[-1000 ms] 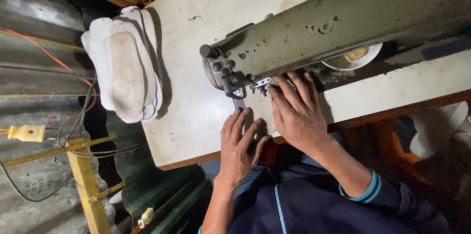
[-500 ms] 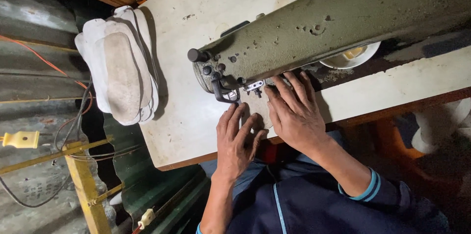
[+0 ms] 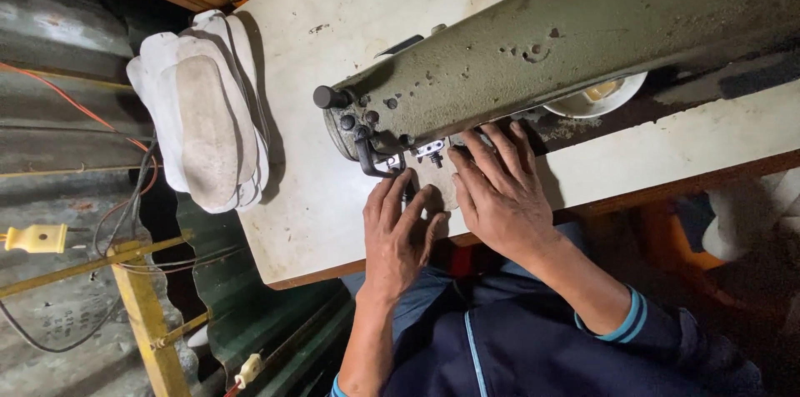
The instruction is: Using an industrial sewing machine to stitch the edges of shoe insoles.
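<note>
Both hands flat, fingers spread, gripping nothing: left hand (image 3: 402, 230) and right hand (image 3: 498, 197) press a pale workpiece (image 3: 439, 189) under the sewing machine (image 3: 533, 55) head; insole stack (image 3: 204, 126) well left.

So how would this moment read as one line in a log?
left hand: flat on piece under needle | right hand: flat beside it | sewing machine: on table | insole stack: far edge

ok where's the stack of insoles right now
The stack of pale insoles lies at the left end of the sewing table, left of the machine head and away from both hands.
</note>
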